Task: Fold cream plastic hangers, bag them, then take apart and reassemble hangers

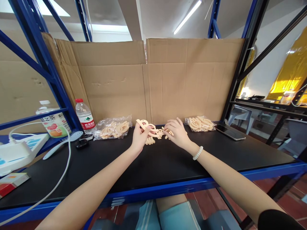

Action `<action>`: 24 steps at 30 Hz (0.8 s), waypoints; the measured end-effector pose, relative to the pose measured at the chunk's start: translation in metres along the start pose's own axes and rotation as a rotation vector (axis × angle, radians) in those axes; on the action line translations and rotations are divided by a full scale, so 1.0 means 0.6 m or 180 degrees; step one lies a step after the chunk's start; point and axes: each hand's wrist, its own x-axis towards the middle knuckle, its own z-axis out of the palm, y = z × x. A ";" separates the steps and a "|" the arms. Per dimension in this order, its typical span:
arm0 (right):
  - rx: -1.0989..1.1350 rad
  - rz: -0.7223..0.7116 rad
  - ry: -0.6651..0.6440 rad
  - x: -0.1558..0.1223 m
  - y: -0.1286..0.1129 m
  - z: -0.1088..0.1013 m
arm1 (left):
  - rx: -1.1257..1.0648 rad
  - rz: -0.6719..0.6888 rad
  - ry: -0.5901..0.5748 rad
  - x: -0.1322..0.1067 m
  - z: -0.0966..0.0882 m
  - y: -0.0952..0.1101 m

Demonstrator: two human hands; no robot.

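Note:
My left hand [139,137] grips a pale, wood-coloured cut-out piece [143,123] with rounded openings, holding it above the black tabletop [153,169]. Just to the right, my right hand [177,132] hovers over a small heap of pale pieces [159,133], fingers apart and palm down. Its fingertips are close to the heap; whether they touch a piece is hard to see. Below my left fingers lies a comb-like row of small pale shapes [150,141]. A bracelet of white beads [198,153] circles my right wrist.
Clear bags of pale pieces lie at the left [114,127] and right [200,123], against a cardboard wall [115,86]. A phone [230,132] rests at right. On the left are a red-capped bottle [85,116], a power strip [21,150] and a white cable [68,156].

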 end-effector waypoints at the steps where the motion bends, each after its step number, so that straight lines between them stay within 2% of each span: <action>1: 0.0151 -0.0026 -0.0192 -0.001 -0.001 0.003 | -0.0009 0.0011 -0.0024 -0.001 0.001 -0.002; 5: 0.0396 0.0060 -0.0601 -0.006 -0.002 0.015 | 0.0034 0.0037 -0.0063 -0.007 0.005 -0.012; 11: 0.0042 0.0011 -0.0809 -0.006 -0.005 0.018 | 0.0159 0.0091 -0.0109 -0.018 0.013 -0.013; 19: -0.0271 -0.0405 -0.0683 -0.005 -0.012 0.017 | -0.0153 -0.0588 0.0288 -0.018 0.014 -0.006; 24: -0.0465 -0.0773 -0.0637 -0.001 -0.015 0.008 | -0.0240 -0.0993 0.0458 0.000 -0.003 -0.002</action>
